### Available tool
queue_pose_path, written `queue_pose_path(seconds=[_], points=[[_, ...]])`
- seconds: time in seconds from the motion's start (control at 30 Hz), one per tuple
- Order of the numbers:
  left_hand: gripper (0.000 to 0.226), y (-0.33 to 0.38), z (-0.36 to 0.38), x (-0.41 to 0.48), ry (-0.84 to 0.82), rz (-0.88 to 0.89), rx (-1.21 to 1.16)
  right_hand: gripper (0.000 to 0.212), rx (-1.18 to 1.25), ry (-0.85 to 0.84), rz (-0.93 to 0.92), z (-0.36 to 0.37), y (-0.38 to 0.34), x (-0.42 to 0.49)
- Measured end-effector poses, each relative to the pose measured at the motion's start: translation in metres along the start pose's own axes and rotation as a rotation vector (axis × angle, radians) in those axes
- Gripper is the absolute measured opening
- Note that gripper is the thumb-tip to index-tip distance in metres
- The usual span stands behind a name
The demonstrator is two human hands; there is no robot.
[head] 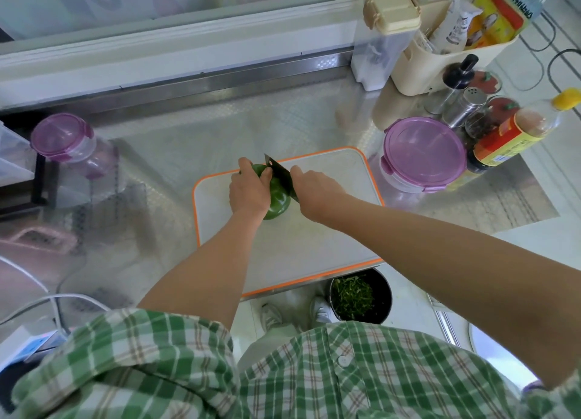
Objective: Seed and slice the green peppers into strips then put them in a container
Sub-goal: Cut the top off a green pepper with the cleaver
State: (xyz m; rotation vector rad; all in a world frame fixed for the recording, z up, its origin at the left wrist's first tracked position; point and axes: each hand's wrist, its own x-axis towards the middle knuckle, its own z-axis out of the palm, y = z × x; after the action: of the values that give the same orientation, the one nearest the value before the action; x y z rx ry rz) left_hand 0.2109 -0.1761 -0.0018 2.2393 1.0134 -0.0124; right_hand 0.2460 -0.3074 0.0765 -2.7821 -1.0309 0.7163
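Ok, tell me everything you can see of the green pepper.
The green pepper is glossy, smooth, dark green and looks whole. It lies on its side on the white, orange-rimmed cutting board. The left hand holds it from above, hiding much of it; the knife in the right hand meets its right side.

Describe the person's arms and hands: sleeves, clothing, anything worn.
Both arms are bare below short sleeves. The left hand and right hand wear no gloves, and no watch or bracelet shows on either wrist. The sleeves belong to a buttoned plaid shirt, green and white with thin brownish lines.
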Motion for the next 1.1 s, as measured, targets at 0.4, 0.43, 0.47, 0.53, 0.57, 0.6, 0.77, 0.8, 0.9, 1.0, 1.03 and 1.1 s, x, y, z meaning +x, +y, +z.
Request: queue_pose_path(seconds=[0.4, 0.43, 0.47, 0.53, 0.57, 0.6, 0.77, 0.8, 0.9, 1.0, 1.03, 1.1], points=[[0.038, -0.001, 0.003, -0.002, 0.05, -0.031, -0.026, 0.033, -0.024, 0.042, 0.066, -0.002, -0.021, 0.006], [0.039, 0.0, 0.003, -0.002, 0.056, -0.037, -0.022, 0.034, -0.009, 0.046, 0.082, 0.0, -0.02, 0.006], [0.039, 0.002, 0.004, -0.002, 0.058, -0.042, -0.018, 0.034, 0.002, 0.052, 0.093, 0.001, -0.02, 0.006], [0.04, 0.004, 0.004, -0.002, 0.062, -0.047, -0.008, 0.033, 0.007, 0.062, 0.103, 0.005, -0.019, 0.006], [0.04, 0.005, 0.004, -0.002, 0.065, -0.049, -0.002, 0.032, 0.009, 0.071, 0.109, 0.008, -0.019, 0.006], [0.04, 0.006, 0.005, -0.003, 0.068, -0.05, 0.006, 0.031, 0.012, 0.082, 0.116, 0.011, -0.019, 0.006], [0.042, 0.01, 0.006, -0.004, 0.077, -0.055, 0.017, 0.028, 0.007, 0.107, 0.1, 0.028, -0.016, 0.007], [0.043, 0.01, 0.006, -0.003, 0.074, -0.055, 0.019, 0.029, 0.005, 0.103, 0.089, 0.027, -0.012, 0.008], [0.043, 0.006, 0.005, 0.0, 0.057, -0.028, 0.013, 0.031, -0.017, 0.095, 0.022, 0.016, 0.004, 0.008], [0.041, -0.003, -0.001, 0.001, 0.027, 0.022, -0.049, 0.029, 0.04, 0.091, -0.003, 0.006, 0.015, 0.009], [0.041, -0.007, -0.003, 0.001, 0.019, 0.043, -0.076, 0.03, 0.05, 0.091, -0.008, 0.004, 0.016, 0.01], [0.041, -0.016, -0.005, -0.002, 0.021, 0.075, -0.133, 0.03, 0.052, 0.092, -0.024, 0.001, 0.016, 0.009]])
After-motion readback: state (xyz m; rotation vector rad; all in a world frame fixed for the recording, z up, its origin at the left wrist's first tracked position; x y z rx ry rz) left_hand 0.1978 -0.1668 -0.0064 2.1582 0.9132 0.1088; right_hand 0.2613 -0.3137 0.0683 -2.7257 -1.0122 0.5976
